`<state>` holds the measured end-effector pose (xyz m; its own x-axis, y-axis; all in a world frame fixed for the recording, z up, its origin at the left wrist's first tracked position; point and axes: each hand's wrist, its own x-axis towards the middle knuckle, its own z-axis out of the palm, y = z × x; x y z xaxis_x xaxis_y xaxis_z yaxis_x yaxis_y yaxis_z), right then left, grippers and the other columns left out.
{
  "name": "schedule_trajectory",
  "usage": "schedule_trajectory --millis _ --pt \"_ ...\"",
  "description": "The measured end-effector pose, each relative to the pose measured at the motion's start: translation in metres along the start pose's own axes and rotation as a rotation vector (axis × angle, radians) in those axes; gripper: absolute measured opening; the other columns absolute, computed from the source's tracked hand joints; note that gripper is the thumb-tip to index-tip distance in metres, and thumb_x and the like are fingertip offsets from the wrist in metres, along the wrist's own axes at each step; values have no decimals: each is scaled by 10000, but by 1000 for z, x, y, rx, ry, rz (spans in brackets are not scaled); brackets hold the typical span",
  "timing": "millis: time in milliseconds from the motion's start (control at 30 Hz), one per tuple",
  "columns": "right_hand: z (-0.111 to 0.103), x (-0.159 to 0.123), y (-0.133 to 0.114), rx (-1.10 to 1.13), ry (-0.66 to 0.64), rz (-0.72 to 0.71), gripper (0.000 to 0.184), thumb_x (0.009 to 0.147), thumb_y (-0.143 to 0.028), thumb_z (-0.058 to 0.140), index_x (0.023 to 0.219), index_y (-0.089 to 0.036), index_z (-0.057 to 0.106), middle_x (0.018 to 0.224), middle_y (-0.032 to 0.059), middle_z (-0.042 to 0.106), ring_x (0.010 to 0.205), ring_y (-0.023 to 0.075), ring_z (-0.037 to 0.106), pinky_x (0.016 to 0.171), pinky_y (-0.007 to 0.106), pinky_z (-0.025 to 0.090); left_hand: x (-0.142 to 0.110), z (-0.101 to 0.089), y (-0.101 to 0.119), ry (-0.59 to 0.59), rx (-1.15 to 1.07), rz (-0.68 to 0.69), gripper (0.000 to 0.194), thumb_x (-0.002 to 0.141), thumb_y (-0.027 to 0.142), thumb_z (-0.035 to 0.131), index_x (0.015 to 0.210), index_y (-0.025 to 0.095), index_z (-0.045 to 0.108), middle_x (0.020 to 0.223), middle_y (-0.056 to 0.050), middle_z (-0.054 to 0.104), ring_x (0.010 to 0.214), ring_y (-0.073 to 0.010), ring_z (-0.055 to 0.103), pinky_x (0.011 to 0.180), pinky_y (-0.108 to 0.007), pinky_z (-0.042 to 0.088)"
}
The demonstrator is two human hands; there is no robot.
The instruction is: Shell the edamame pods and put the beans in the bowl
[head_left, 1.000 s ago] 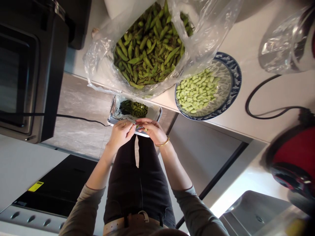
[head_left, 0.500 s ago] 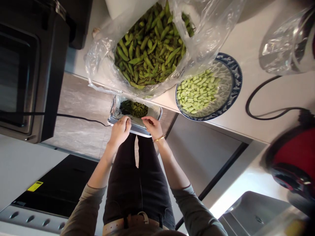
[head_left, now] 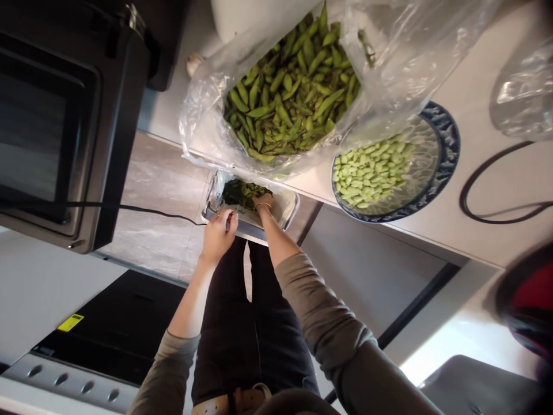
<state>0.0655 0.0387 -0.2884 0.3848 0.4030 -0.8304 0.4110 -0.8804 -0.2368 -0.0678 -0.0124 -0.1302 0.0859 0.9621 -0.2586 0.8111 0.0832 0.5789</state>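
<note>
Below the counter edge is a bin (head_left: 290,218) lined with thin plastic, with dark green pods (head_left: 242,193) inside. My right hand (head_left: 263,202), a thin bracelet at its wrist, reaches down into the bin at the pods; its fingers are hidden. Over the bin's near left rim, my left hand (head_left: 219,235) is closed, and what it holds, if anything, is too small to make out. On the counter, a clear plastic bag (head_left: 199,124) lies open around many green bean pods (head_left: 294,98). Beside it, a blue-and-white bowl (head_left: 449,135) contains shelled green beans (head_left: 371,173).
A dark oven-like appliance (head_left: 47,132) stands at the left, and its black cable (head_left: 159,212) runs toward the bin. At lower left is a black cooktop (head_left: 116,328) with knobs. A red and black appliance (head_left: 531,305) and a looped cord (head_left: 469,184) are at the right.
My right hand has moved from above the bin's near rim down and forward into it. My left hand stays closed near the rim. The whole view has shifted slightly.
</note>
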Motion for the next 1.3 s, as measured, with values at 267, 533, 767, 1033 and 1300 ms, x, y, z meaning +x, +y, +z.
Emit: schedule_trajectory --millis 267,533,767,1033,1300 --pt "11 13 -3 -8 6 39 306 708 -204 664 978 -68 712 1040 179 712 993 292 664 837 337 518 5 4 -5 -53 6 -25 195 930 280 457 961 170 616 829 -54 679 715 -151 619 664 -248 438" --pt "1 2 -8 151 -40 39 231 752 -240 610 905 -84 686 923 170 720 884 254 662 703 300 507 10 4 -12 6 -203 6 199 916 227 492 1054 181 629 1029 -81 707 893 -164 667 798 -296 520" --pt "-44 -62 -6 726 -441 -163 52 736 -223 541 701 -185 547 620 12 654 486 92 503 428 197 341 7 1 -6 38 -614 -67 246 902 313 539 1096 194 634 1052 -87 715 922 -168 690 858 -329 556" --pt "-88 -137 3 968 -794 -343 286 666 -440 715 795 -189 667 681 1 617 590 103 527 469 218 356 3 -15 19 188 -350 175 133 852 248 621 966 236 688 936 -38 668 933 -167 615 846 -348 519" --pt "-89 -157 6 840 -333 -618 204 681 -418 742 758 -238 685 797 20 655 741 164 577 700 316 476 1 -21 32 219 -128 297 73 855 235 615 789 205 625 789 -9 640 796 -151 602 727 -304 505"
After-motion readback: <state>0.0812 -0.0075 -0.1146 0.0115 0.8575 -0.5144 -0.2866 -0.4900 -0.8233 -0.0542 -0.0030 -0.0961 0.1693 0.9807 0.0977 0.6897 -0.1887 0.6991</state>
